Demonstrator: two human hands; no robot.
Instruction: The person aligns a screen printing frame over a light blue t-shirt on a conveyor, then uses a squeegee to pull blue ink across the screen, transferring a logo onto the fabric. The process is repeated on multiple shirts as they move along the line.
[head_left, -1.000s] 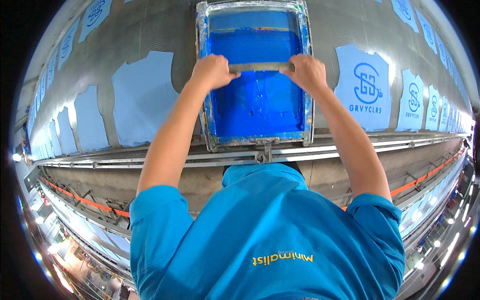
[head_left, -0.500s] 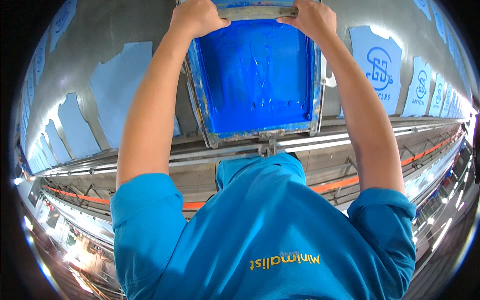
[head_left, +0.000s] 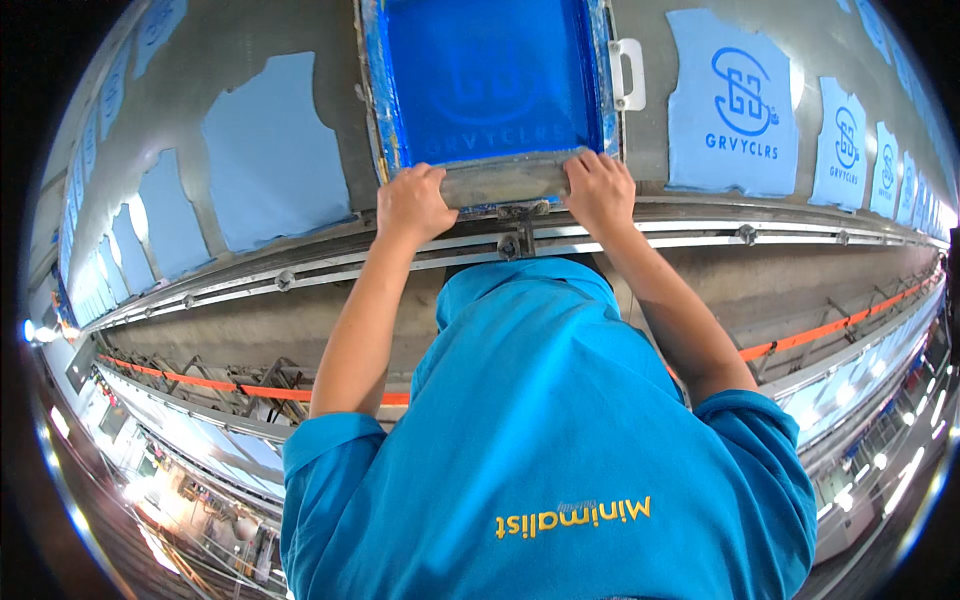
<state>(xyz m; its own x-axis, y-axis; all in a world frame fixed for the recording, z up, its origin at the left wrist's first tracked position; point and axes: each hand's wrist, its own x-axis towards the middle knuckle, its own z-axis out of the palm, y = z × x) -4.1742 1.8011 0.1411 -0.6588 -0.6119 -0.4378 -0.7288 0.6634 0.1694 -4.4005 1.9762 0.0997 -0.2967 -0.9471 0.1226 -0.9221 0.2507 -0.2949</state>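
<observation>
Head view: my left hand [head_left: 415,205], at the left end of a squeegee [head_left: 506,182]; fingers close together, curled over its far edge, thumb against the near face. My right hand [head_left: 602,193], at the right end of the same squeegee; fingers side by side and curled likewise, thumb on the near face, so each hand pinches one end.

Squeegee: long, flat-faced, grey-brown; set crosswise between my hands, at the near end of a screen frame [head_left: 383,115]. Whether its lower edge touches the mesh [head_left: 480,60] I cannot tell.

Screen frame: oblong, streaked with blue; far end cut off by the top of the view. Mesh: deep blue, a curved emblem and a line of lettering showing faintly in it. White handle [head_left: 637,75]: just beside the frame's right side.

Plain cloth piece [head_left: 275,155]: light blue, garment-shaped, flat on the grey table [head_left: 345,90], left of the frame. Printed cloth piece [head_left: 690,115]: same light blue, darker blue emblem above lettering, right of the frame. Further such pieces run off in rows on either side, plain at left, printed at right.

Metal rail [head_left: 670,232]: along the table's near edge. My shirt [head_left: 560,400]: bright blue, yellow lettering, sleeves short. Orange bar [head_left: 300,393]: low, left of my body.
</observation>
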